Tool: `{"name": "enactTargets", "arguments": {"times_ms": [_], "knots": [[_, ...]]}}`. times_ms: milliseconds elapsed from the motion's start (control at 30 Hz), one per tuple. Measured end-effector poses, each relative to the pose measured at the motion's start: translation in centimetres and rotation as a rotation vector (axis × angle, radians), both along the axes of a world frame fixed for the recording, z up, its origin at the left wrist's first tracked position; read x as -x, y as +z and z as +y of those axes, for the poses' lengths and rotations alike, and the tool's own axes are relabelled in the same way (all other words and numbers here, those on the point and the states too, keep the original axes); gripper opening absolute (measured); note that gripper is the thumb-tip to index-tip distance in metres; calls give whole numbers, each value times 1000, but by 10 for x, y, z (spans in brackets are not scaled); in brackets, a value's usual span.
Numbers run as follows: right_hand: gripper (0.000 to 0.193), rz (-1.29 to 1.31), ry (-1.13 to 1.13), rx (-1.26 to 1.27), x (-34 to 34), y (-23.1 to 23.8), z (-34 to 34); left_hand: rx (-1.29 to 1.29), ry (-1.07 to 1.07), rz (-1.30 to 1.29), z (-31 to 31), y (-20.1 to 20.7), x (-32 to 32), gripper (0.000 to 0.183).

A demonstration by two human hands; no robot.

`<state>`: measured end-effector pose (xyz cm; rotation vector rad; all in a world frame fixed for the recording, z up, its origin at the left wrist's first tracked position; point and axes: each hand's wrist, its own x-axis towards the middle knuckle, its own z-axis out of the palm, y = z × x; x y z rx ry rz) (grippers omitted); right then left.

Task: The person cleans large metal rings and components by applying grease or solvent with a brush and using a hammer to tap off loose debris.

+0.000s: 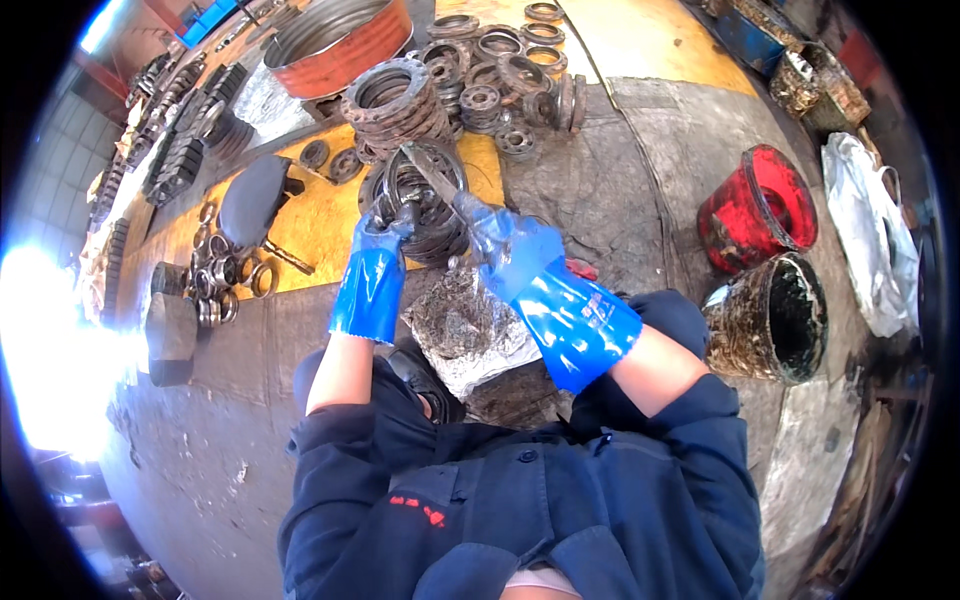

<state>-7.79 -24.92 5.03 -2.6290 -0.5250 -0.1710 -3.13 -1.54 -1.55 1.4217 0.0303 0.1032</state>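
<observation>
Both hands wear blue rubber gloves. My left hand (385, 235) is closed on the near edge of a dark metal ring (396, 190), held tilted in front of a pile of greasy rings (440, 245). My right hand (510, 245) is wrapped round a flat-bladed scraper (430, 172). Its blade points up and left across the ring; whether it touches the metal I cannot tell. The scraper's handle is hidden in the glove. Below my hands, between my legs, stands a grimy block partly covered in light sheeting (470, 335).
Beyond lie a stack of rusty flanged rings (395, 105), loose rings (480, 100) and a large orange-red drum (340, 50). Small rings (215, 265) and a dark seat-like pad (255, 200) are at left. A red bucket (730, 215), grimy bucket (745, 325) and silvery bag (875, 235) stand at right.
</observation>
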Motion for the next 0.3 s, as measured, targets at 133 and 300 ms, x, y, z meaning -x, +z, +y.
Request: {"name": "enactTargets", "arguments": {"times_ms": [133, 300], "knots": [[51, 2, -44, -261, -24, -6, -16, -45, 32, -34, 6, -9, -6, 32], [34, -189, -358, -498, -54, 5, -104, -145, -188, -81, -45, -6, -31, 31]]}}
